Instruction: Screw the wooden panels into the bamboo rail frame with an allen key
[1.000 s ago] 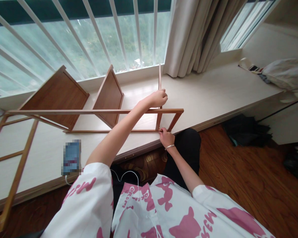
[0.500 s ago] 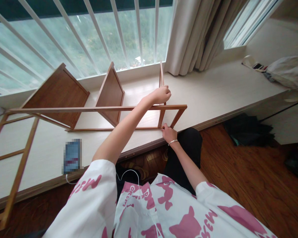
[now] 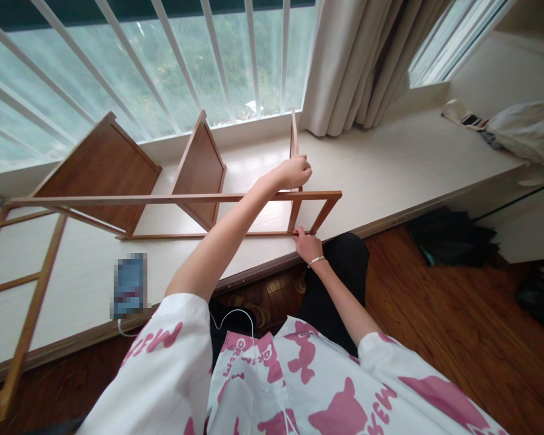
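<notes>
A wooden shelf frame (image 3: 154, 199) lies on its side along the white window ledge, with three brown boards standing across it. My left hand (image 3: 295, 172) reaches over the upper rail and is closed at the rightmost shelf board (image 3: 294, 136), seemingly around its edge; the fingers hide the contact. Below it, my right hand (image 3: 308, 245) is pinched against the lower rail (image 3: 263, 234), beside the slanted crosspiece (image 3: 294, 214). Something small and dark shows at its fingertips, too small to name. The middle board (image 3: 202, 172) and the large left board (image 3: 102, 172) stand untouched.
A ladder-like wooden side frame (image 3: 38, 290) overhangs the ledge at left. A blurred-out phone (image 3: 129, 287) with a white cable lies near the front edge. Curtains (image 3: 353, 66) hang at the window; a pale bag (image 3: 530, 130) lies far right. A dark umbrella (image 3: 453, 235) rests on the floor.
Both hands keep their places on the shelf frame. Its left end and the phone sit slightly further left in the view.
</notes>
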The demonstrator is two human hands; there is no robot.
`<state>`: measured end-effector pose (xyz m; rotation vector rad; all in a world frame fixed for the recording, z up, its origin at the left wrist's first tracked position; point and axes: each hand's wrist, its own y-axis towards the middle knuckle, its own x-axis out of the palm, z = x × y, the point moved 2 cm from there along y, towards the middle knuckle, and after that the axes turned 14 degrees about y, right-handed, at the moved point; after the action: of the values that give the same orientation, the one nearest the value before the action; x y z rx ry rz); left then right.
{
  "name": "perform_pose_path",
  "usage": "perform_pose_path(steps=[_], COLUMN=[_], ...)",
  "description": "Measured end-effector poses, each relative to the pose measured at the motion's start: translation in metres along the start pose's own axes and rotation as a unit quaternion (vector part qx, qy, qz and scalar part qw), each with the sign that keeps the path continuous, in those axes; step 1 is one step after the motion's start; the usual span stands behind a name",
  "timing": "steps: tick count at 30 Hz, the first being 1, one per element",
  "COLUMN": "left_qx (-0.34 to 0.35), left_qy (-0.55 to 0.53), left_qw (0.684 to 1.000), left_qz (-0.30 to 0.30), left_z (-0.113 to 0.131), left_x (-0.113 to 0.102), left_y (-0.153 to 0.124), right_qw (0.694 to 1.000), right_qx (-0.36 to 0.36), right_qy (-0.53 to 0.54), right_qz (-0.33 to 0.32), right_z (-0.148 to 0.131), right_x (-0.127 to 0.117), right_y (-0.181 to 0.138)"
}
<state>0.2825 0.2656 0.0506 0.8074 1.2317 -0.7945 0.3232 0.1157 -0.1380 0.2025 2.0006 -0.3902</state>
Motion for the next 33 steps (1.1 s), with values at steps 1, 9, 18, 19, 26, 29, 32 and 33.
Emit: perform_pose_path(steps=[1, 9, 18, 19, 26, 29, 32, 33], left_qx=[0.0, -0.002, 0.003, 0.003, -0.005, -0.006, -0.005, -0.005], left_qy=[-0.001, 0.002, 0.005, 0.006, 0.012, 0.01, 0.007, 0.007], left_qw=[1.0, 1.0, 1.0, 1.0, 1.0, 1.0, 1.0, 1.0], left_qz=[-0.001, -0.003, 0.005, 0.006, 0.009, 0.01, 0.01, 0.009], left_z=[0.0, 0.003, -0.001, -0.001, 0.002, 0.002, 0.003, 0.003], left_x=[-0.001, -0.005, 0.001, 0.001, -0.002, -0.003, -0.004, -0.004], left_y=[0.0, -0.004, 0.0, 0.0, -0.002, -0.003, -0.004, -0.004], right_qw=[1.0, 0.975, 0.693, 0.654, 0.58, 0.59, 0.652, 0.684], right_qx=[0.0, 0.066, 0.152, 0.159, 0.16, 0.128, 0.067, 0.042], right_qy=[0.004, 0.193, 0.7, 0.734, 0.797, 0.795, 0.753, 0.726], right_qz=[0.001, 0.087, 0.085, 0.084, 0.063, 0.062, 0.062, 0.064], right_z=[0.0, 0.008, 0.023, 0.022, 0.021, 0.021, 0.021, 0.022], right_x=[-0.001, -0.008, 0.045, 0.048, 0.045, 0.037, 0.028, 0.026], right_y=[-0.001, -0.027, -0.079, -0.082, -0.09, -0.087, -0.085, -0.084])
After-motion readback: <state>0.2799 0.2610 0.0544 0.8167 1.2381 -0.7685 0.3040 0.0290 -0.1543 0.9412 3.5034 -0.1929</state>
